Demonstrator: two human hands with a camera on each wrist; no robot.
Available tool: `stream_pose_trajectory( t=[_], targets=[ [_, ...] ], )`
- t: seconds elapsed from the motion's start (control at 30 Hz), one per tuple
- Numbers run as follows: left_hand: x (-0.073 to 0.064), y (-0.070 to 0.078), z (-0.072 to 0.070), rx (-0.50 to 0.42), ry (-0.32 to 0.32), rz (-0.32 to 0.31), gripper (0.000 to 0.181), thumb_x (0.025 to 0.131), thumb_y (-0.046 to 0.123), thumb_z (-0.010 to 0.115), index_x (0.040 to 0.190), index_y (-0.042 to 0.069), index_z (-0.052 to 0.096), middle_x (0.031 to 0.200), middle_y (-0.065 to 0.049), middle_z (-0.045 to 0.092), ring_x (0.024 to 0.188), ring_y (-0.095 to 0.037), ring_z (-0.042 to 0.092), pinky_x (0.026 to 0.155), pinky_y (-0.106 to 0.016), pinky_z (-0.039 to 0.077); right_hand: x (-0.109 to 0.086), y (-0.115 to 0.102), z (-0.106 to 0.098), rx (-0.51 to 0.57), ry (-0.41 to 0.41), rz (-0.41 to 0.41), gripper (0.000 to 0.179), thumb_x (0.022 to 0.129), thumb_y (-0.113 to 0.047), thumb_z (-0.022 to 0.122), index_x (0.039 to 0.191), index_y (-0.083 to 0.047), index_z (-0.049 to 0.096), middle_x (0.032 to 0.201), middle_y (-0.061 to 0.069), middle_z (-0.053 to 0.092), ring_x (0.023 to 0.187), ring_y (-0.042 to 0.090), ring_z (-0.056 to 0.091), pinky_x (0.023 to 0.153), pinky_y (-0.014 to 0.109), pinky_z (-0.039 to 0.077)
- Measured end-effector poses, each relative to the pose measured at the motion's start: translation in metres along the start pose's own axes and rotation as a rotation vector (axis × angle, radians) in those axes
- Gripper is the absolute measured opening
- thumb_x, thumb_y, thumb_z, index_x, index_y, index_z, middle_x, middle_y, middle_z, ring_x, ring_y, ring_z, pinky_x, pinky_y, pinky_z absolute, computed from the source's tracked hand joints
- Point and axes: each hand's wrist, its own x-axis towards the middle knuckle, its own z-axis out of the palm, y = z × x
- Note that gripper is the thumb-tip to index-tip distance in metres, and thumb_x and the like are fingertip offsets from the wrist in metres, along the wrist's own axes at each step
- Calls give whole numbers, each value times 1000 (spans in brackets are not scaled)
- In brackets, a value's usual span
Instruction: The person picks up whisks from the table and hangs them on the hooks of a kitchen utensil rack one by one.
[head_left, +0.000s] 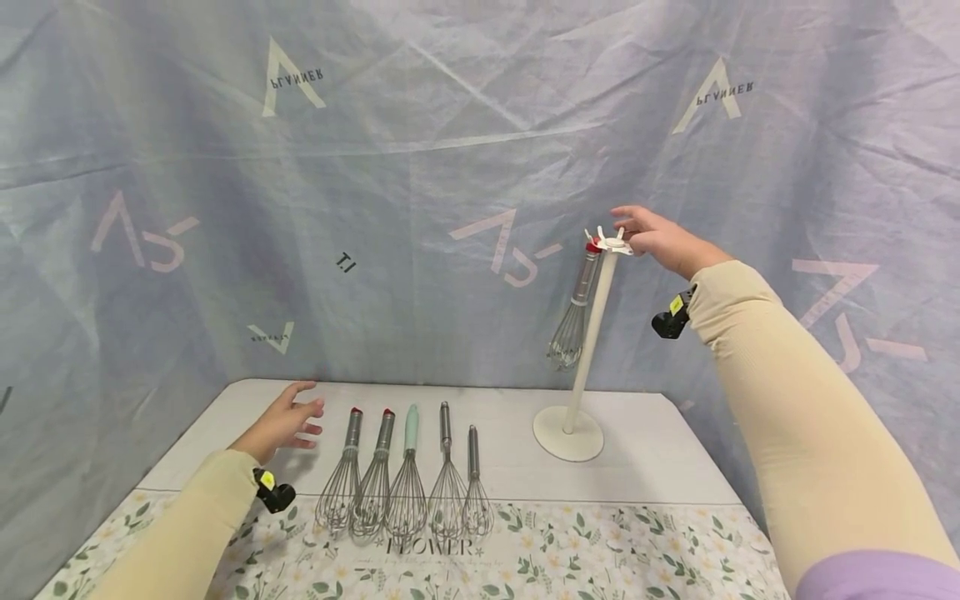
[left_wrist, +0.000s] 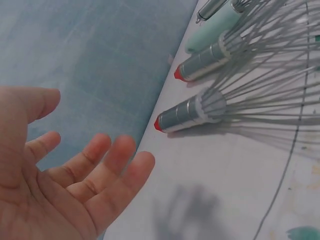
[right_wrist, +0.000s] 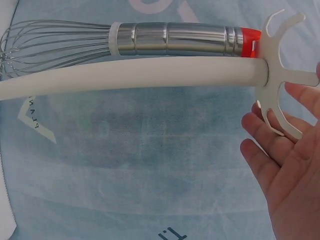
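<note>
A blue-grey cloth (head_left: 405, 208) is hung behind a white table (head_left: 637, 450). The right hand (head_left: 663, 237) is raised on an outstretched arm to the top of a white stand (head_left: 592, 333), its fingers loosely bent, nothing gripped; whether the prongs (right_wrist: 296, 76) are touched cannot be told. One whisk (head_left: 582, 287) is hung there by its red end. The left hand (head_left: 281, 421) is held spread and unburdened beside five whisks (head_left: 411, 433) laid in a row. In the right wrist view, the hand is partly cut off and some fingers are hidden behind the prongs.
</note>
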Motion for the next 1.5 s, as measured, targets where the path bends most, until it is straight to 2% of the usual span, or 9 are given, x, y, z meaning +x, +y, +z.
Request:
stream_pose_trajectory(
  t=[0.2, 0.43, 0.6, 0.97, 1.23, 1.33, 1.43, 1.5],
  targets=[
    [-2, -9, 0, -53, -7, -38, 72, 109, 32, 47, 161, 4, 5, 138, -38, 45, 102, -37, 67, 78, -47, 59, 0, 2, -2, -14, -15, -9, 77, 86, -1, 36, 160, -5, 18, 161, 25, 23, 144, 44, 28, 107, 61, 29],
    [-5, -20, 4, -83, -48, -74, 72, 108, 33, 49, 160, 4, 7, 135, -36, 49, 107, -41, 65, 80, -49, 59, -3, 5, -4, -16, -61, -23, 75, 88, -3, 36, 161, -7, 18, 164, 22, 18, 148, 43, 21, 110, 62, 26],
    [-5, -24, 8, -113, -48, -89, 72, 108, 32, 49, 160, 4, 8, 132, -35, 51, 102, -37, 67, 79, -50, 59, -3, 9, -2, 0, -57, -32, 76, 88, -5, 35, 162, -10, 18, 164, 21, 18, 148, 42, 21, 111, 63, 25],
    [-6, -37, 16, -148, -77, -106, 72, 108, 33, 50, 161, 6, 9, 131, -32, 53, 102, -36, 68, 78, -49, 59, -2, 13, -2, 1, -40, -34, 81, 86, -7, 37, 164, -17, 14, 163, 21, 20, 147, 41, 20, 109, 64, 24],
    [-10, -44, 18, -173, -75, -111, 72, 107, 31, 52, 161, 7, 9, 129, -30, 56, 99, -32, 69, 78, -48, 60, -4, 12, -2, 72, -46, -32, 86, 86, -6, 41, 164, -20, 9, 163, 20, 20, 145, 39, 25, 115, 66, 18],
    [-10, -47, 18, -193, -87, -111, 76, 106, 32, 54, 161, 7, 8, 130, -30, 55, 97, -30, 69, 78, -48, 60, -5, 13, -4, 105, -55, -37, 85, 88, -5, 40, 164, -20, 6, 163, 22, 18, 141, 37, 30, 114, 62, 22],
    [-11, -48, 19, -209, -93, -115, 77, 105, 33, 56, 161, 8, 8, 130, -30, 55, 95, -28, 69, 78, -48, 60, -5, 15, -5, 137, -54, -42, 86, 89, -3, 42, 164, -19, 3, 163, 23, 19, 129, 30, 42, 108, 49, 34],
    [-12, -49, 19, -218, -97, -118, 77, 105, 33, 56, 161, 8, 9, 130, -30, 55, 95, -28, 69, 78, -48, 60, -5, 16, -6, 157, -56, -39, 86, 90, -2, 42, 164, -20, 2, 163, 23, 19, 119, 24, 45, 101, 42, 37]
  ],
)
